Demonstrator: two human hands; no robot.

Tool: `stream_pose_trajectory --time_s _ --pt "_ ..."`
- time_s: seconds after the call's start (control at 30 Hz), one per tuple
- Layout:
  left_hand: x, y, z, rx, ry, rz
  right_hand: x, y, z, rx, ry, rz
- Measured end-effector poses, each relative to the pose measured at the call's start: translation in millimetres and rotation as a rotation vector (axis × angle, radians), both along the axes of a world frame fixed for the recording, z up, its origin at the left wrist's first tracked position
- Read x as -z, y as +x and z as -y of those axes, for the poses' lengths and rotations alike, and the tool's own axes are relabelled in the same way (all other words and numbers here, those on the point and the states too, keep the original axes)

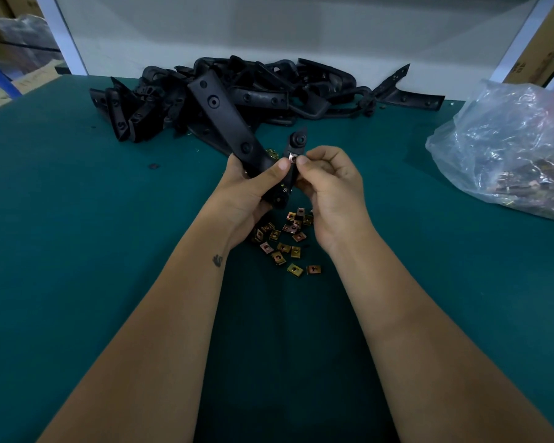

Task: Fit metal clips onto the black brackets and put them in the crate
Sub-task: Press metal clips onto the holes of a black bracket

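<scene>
- Two bare hands meet above the middle of the green-topped work table (77, 219), with one long black plastic bracket (224, 119) held between them.
- The left hand (250, 190) has its fingers curled round the bracket's lower end, thumb pressed across the front; the bracket's long flat arm slants up and away to the left.
- The right hand (330, 187) pinches a small silvery metal clip (292, 158) between thumb and forefinger, right against the bracket's short upright tab, its other fingers curled in.
- Whether the clip is fully seated on the tab, I cannot tell.
- Just below the hands, a loose scatter of brass-coloured square metal clips (285, 241) lies on the table.
- Farther back, a tangled heap of black brackets (269, 87) sits by the white wall panel (269, 33).
- Off to the right, a crumpled clear plastic bag (509, 145) holds more clips.
</scene>
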State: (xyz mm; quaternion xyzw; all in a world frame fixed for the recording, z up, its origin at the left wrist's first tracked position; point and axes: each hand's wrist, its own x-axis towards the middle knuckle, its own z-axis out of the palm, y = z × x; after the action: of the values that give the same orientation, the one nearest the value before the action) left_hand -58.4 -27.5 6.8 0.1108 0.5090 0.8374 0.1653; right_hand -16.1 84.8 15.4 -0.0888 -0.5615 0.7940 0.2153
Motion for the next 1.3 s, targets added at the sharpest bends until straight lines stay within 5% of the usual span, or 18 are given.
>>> stream_pose_trajectory --time_s 0.23,0.43,0.57,0.87,1.0,1.1,1.3 --pt "2.0 -2.9 0.0 -0.020 0.015 0.030 -2.6 3.1 2.3 0.074 0.143 -0.012" --pt "-1.1 -3.5 2.1 0.076 0.219 0.233 -8.6 2.9 15.9 0.173 0.102 -0.068" --pt "-1.4 -2.0 5.0 0.108 0.300 0.207 0.3 4.6 20.7 0.210 0.415 -0.060" --pt "1.6 -6.8 1.7 0.030 0.095 0.073 8.7 5.0 18.4 0.384 0.997 -0.012" --pt "2.4 -7.7 -1.2 -0.147 -0.103 -0.073 8.9 5.4 14.7 0.345 0.999 0.040" --pt "1.6 -5.9 -1.0 -0.121 0.070 0.012 3.5 5.9 18.5 0.285 0.929 0.017" --pt "-4.3 -20.6 15.9 -0.311 0.441 0.294 7.4 5.3 15.7 0.258 1.108 0.008"
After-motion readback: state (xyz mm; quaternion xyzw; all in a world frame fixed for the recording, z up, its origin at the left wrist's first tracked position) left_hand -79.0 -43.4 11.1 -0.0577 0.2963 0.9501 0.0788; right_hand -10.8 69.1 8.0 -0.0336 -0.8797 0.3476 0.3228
